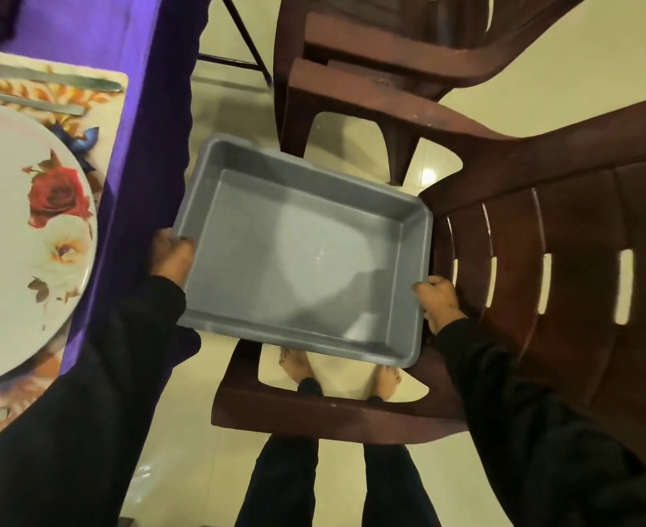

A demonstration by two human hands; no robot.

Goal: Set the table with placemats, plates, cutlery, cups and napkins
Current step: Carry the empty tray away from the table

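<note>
Tray: grey, shallow, rectangular, nothing inside. Held in the air over the floor, between the table edge and the nearer chair. Tilted slightly in view, one corner pointing toward the table, the opposite short edge close against the chair's front.

Left hand: closed on the tray's left rim near its corner, thumb over the lip, fingers under and hidden. Black sleeve runs down to the bottom left.
Right hand: closed on the tray's right rim, thumb on top, knuckles toward the chair seat. Sleeve also black.

Below the tray: person's legs in dark trousers, bare feet on pale glossy tile, seen partly through an opening in the chair's armrest.

Left side, on the table: purple cloth hanging over the edge. Placemat with an orange leaf and blue butterfly print lies near the edge. Plate, white with a red rose and pale flowers, sits on the placemat and covers most of it. Two pieces of cutlery lie side by side on the mat just beyond the plate; their ends are cut off by the frame, so type cannot be told.

Far: second brown plastic chair behind the first; dark table legs between it and the cloth.
</note>
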